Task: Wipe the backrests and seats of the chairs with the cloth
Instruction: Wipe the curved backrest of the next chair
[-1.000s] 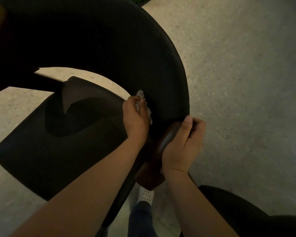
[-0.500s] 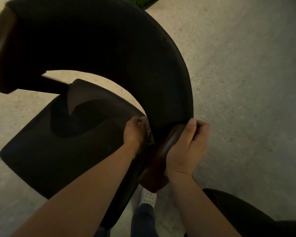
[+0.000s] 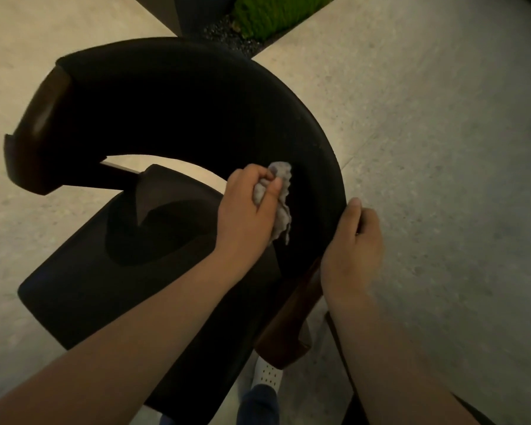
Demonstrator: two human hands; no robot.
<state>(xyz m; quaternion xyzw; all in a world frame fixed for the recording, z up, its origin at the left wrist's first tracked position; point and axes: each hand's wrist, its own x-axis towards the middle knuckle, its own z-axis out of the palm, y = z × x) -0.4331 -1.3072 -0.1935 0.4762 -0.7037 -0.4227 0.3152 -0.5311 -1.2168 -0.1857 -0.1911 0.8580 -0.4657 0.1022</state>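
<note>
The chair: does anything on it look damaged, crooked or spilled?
Nothing stands out. The backrest and seat look whole, though dim light hides detail. The left hand holds the crumpled cloth on the backrest; the right hand grips its edge.

No legible text, label, brand, number or sign recorded: none on the chair (image 3: 172, 118), cloth (image 3: 284, 216), shoe (image 3: 269, 375) or floor (image 3: 442, 179).

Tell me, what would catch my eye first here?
A big black curved backrest fills the middle of the view. The left hand holds a crumpled grey cloth against its inner face, while the right hand grips its edge on the right.
</note>
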